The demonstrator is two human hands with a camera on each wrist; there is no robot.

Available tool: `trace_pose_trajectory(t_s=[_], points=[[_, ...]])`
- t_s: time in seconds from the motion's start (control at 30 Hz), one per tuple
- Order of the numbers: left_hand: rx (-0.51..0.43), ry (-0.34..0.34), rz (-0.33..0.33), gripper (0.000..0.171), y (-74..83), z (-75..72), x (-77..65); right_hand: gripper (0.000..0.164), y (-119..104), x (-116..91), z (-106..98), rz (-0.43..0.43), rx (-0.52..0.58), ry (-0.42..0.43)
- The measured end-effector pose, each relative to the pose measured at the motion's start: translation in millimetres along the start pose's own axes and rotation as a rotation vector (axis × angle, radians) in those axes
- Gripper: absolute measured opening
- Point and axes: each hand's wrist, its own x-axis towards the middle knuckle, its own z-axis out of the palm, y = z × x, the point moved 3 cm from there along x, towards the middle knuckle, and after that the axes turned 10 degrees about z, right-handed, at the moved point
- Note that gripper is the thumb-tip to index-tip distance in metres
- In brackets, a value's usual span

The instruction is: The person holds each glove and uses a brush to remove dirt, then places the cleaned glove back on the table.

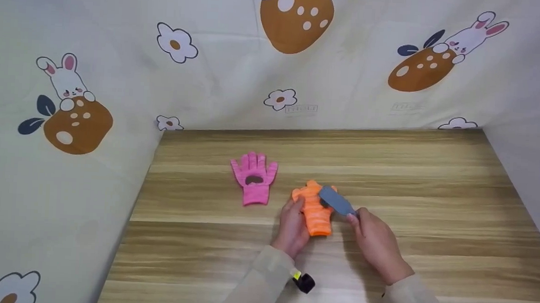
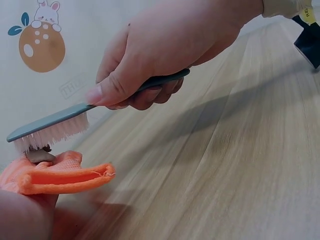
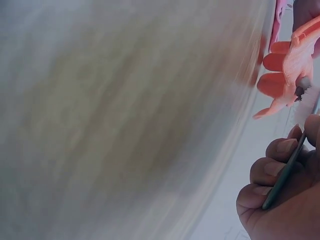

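Note:
An orange striped knit glove (image 1: 317, 216) is in my left hand (image 1: 292, 229), thumb over its side edge, the cuff pointing back toward me. My right hand (image 1: 378, 242) grips the handle of a grey-blue brush (image 1: 336, 201) with pale bristles (image 2: 55, 134). Those bristles face down, right at a dark patch (image 3: 302, 89) on the glove's palm. In the head view the brush's back partly covers that patch. The glove is held up off the table, its cuff opening (image 2: 70, 179) showing in the left wrist view.
A pink knit glove (image 1: 256, 193) with a dark patch on its palm lies flat to the left, fingers pointing away. Wood-grain tabletop (image 1: 191, 239) spreads all around. Pale cloth walls (image 1: 218, 75) printed with rabbits and flowers stand behind and at both sides.

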Motion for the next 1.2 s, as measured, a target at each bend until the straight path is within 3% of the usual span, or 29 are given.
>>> trace_pose_trajectory(t_s=[0.23,0.37,0.6,0.87,1.0,1.2], points=[[0.041,0.024,0.031,0.046,2.9,-6.7,1.9,0.029,8,-1,-6,-0.001,-0.011,0.047],[0.055,0.004,0.037,0.047,2.0,-6.0,2.5,0.033,8,-3,-11,0.029,0.032,0.048],[0.03,-0.016,0.015,0.047,-2.3,-1.0,0.1,0.033,-13,-3,-12,0.02,0.072,0.048],[0.07,-0.061,-0.003,0.045,-4.0,2.8,-2.7,0.031,-41,-1,0,-0.024,0.082,0.057],[0.062,-0.078,-0.03,0.045,-4.6,6.2,-4.9,0.025,-39,-1,4,-0.053,0.024,0.093],[0.028,-0.066,-0.059,0.044,-5.7,9.0,-8.8,0.027,-24,-5,2,-0.044,-0.006,0.064]])
